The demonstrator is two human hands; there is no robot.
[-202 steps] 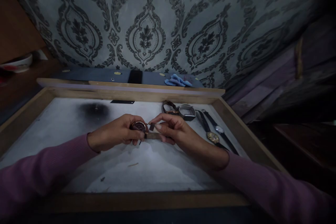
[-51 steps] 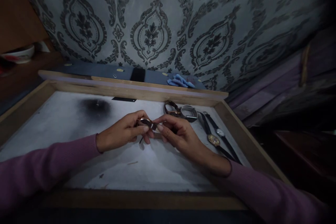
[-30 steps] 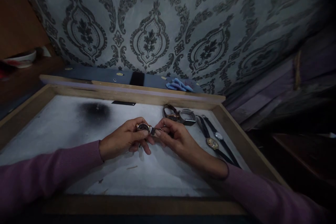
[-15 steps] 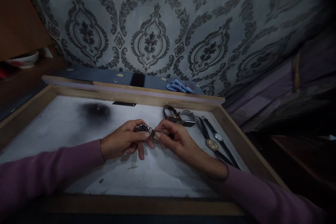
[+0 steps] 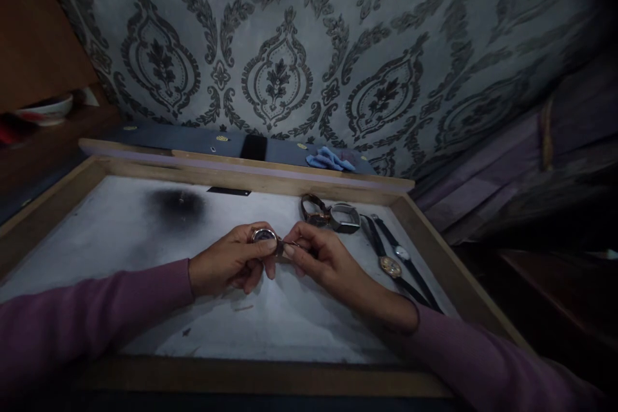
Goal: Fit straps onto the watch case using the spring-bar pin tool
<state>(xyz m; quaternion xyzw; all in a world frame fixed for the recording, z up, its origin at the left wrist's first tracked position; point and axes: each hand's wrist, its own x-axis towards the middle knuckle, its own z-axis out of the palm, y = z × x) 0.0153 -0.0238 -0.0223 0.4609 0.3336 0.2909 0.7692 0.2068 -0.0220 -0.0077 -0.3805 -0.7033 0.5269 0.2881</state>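
A wristwatch (image 5: 263,235) with a round, shiny case and dark face is held above the white-bottomed wooden tray (image 5: 145,335). My left hand (image 5: 232,261) is closed on its case, thumb across the lower rim. My right hand (image 5: 321,254) pinches the dark strap just right of the case, and its fingers hide most of the strap. Beyond my right hand stand a watch with a dark looped band (image 5: 313,207) and a silvery square-looking watch (image 5: 344,217). Farther right, a gold-cased watch (image 5: 390,266) and a smaller watch with a pale face (image 5: 402,252) lie stretched out.
Raised wooden walls (image 5: 425,232) surround the tray floor. A thin black strip (image 5: 228,191) lies by the back wall. Behind it are a blue cloth (image 5: 330,158) and a black flat object (image 5: 253,147). A bowl (image 5: 48,109) sits on the left shelf.
The fingers of my left hand have curled in beneath the watch. My right hand keeps its pinch on the strap, nearly in the same place.
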